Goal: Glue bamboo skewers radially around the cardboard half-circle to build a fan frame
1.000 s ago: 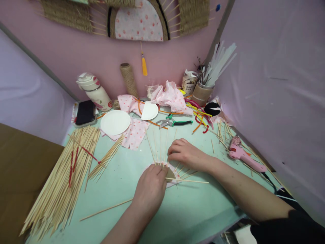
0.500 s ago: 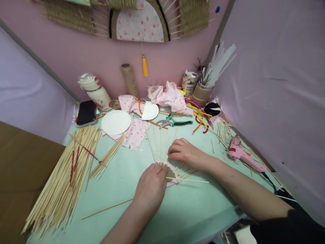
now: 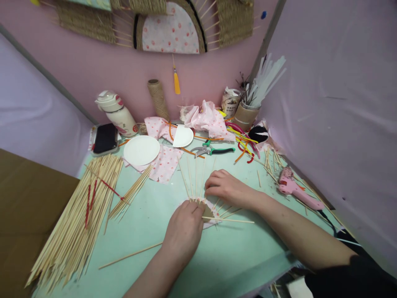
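Observation:
A small pink-spotted cloth piece with a brown centre (image 3: 208, 212) lies on the table, and thin wooden sticks (image 3: 196, 178) fan out from it. My left hand (image 3: 185, 227) presses on its left part, fingers bent together over the stick ends. Above its upper right edge, my right hand (image 3: 228, 188) has its fingers curled together around a stick that rises from the piece. One stick (image 3: 231, 219) points right from the brown centre. Another stick (image 3: 130, 255) extends leftward from beneath my left hand. The fingertips of my left hand partly hide the piece.
Many loose sticks (image 3: 74, 219) lie at the left. Behind are a white oval (image 3: 142, 150), green-handled pruners (image 3: 217, 151), a bottle (image 3: 119, 114), a twine roll (image 3: 159, 99) and spotted cloth (image 3: 207, 120). A pink glue gun (image 3: 297, 191) lies at the right.

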`<control>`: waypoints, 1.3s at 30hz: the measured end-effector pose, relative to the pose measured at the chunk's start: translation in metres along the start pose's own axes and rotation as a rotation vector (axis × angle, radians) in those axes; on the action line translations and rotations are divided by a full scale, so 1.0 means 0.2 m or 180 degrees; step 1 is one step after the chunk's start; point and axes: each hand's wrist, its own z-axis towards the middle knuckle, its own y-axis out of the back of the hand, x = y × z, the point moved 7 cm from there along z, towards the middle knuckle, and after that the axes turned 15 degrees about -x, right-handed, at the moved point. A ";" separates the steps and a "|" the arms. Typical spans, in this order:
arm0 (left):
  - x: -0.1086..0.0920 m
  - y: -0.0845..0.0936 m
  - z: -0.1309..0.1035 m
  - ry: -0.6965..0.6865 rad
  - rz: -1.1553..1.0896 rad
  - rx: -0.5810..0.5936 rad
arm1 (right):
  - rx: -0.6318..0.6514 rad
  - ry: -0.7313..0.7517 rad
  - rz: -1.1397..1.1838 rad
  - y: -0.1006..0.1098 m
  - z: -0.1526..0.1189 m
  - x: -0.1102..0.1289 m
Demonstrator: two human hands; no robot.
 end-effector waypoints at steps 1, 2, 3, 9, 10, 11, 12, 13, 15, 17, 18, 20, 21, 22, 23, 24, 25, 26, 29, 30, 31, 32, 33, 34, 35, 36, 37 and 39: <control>0.00 0.00 0.00 -0.0001 0.0003 0.0001 | -0.0009 0.0000 0.0003 0.00 0.00 0.00; 0.00 0.00 0.00 -0.0003 0.0001 0.0005 | -0.0018 -0.0004 0.0003 0.00 0.00 0.00; 0.00 0.00 0.00 -0.0004 -0.0005 0.0011 | -0.0019 -0.0009 0.0002 0.00 0.00 0.00; 0.00 -0.01 0.00 0.0031 0.0005 0.0025 | 0.0027 -0.0018 -0.0006 0.00 0.00 0.00; 0.01 -0.01 0.00 0.0035 0.0007 0.0031 | 0.0024 -0.0016 -0.0007 0.00 0.00 0.00; 0.01 -0.01 0.00 0.0035 0.0005 0.0032 | 0.0024 -0.0014 -0.0005 0.00 0.00 0.00; 0.01 -0.01 0.00 0.0027 -0.0001 0.0022 | 0.0024 -0.0013 -0.0003 0.00 0.00 0.00; 0.00 -0.01 0.00 0.0015 -0.0011 0.0002 | 0.0021 -0.0009 -0.0001 0.00 0.00 0.00; 0.00 -0.01 0.00 -0.0012 -0.0031 -0.0034 | 0.0012 -0.0007 0.0002 0.00 0.00 0.00; 0.00 -0.01 0.00 -0.0002 -0.0036 -0.0034 | -0.0002 0.0000 -0.0003 0.00 0.00 0.00; 0.00 -0.01 0.00 0.0008 -0.0035 -0.0024 | -0.0005 0.0002 -0.0005 0.00 0.00 0.00; 0.00 -0.01 0.00 0.0023 -0.0034 0.0007 | 0.0001 -0.0001 -0.0006 0.00 0.00 0.00; 0.00 -0.01 0.00 0.0031 -0.0034 0.0017 | 0.0005 -0.0003 -0.0003 0.00 0.00 0.00; 0.00 -0.01 0.00 0.0038 -0.0036 0.0026 | 0.0008 -0.0005 0.0001 0.00 0.00 0.00; 0.01 -0.01 0.00 0.0045 -0.0041 0.0033 | 0.0010 -0.0007 0.0006 0.00 0.00 0.00; 0.01 -0.01 -0.01 0.0049 -0.0045 0.0037 | 0.0008 -0.0010 0.0010 0.00 -0.01 0.00; 0.01 -0.01 -0.01 0.0050 -0.0052 0.0039 | 0.0004 -0.0011 0.0013 0.00 -0.01 0.00; 0.01 -0.01 -0.01 0.0048 -0.0056 0.0042 | -0.0001 -0.0014 0.0011 0.00 -0.01 0.00; 0.01 -0.01 -0.01 0.0037 -0.0052 0.0048 | -0.0002 -0.0019 0.0008 0.00 -0.01 0.00; 0.01 -0.02 -0.01 0.0032 -0.0044 0.0045 | 0.0001 -0.0018 0.0007 -0.01 -0.01 0.00; 0.01 -0.02 -0.01 0.0029 -0.0039 0.0036 | 0.0007 -0.0015 0.0006 -0.01 -0.01 0.00; 0.01 -0.02 -0.01 0.0028 -0.0039 0.0026 | 0.0009 -0.0014 0.0005 -0.01 -0.01 0.00; 0.01 -0.02 -0.01 0.0036 -0.0042 0.0016 | 0.0007 -0.0012 0.0001 -0.01 -0.01 0.00; 0.01 -0.01 -0.01 0.0041 -0.0050 0.0007 | 0.0002 -0.0013 -0.0004 -0.01 -0.01 0.00; 0.00 -0.01 -0.01 0.0046 -0.0064 0.0000 | -0.0009 -0.0015 -0.0008 0.00 -0.01 -0.01; 0.00 -0.01 -0.01 0.0048 -0.0079 -0.0010 | -0.0014 -0.0016 -0.0011 0.00 -0.01 -0.01; 0.00 -0.01 -0.01 0.0047 -0.0090 -0.0020 | -0.0019 -0.0019 -0.0012 0.00 -0.01 -0.01; 0.00 -0.01 -0.01 0.0043 -0.0093 -0.0037 | -0.0023 -0.0020 -0.0004 0.00 -0.01 -0.01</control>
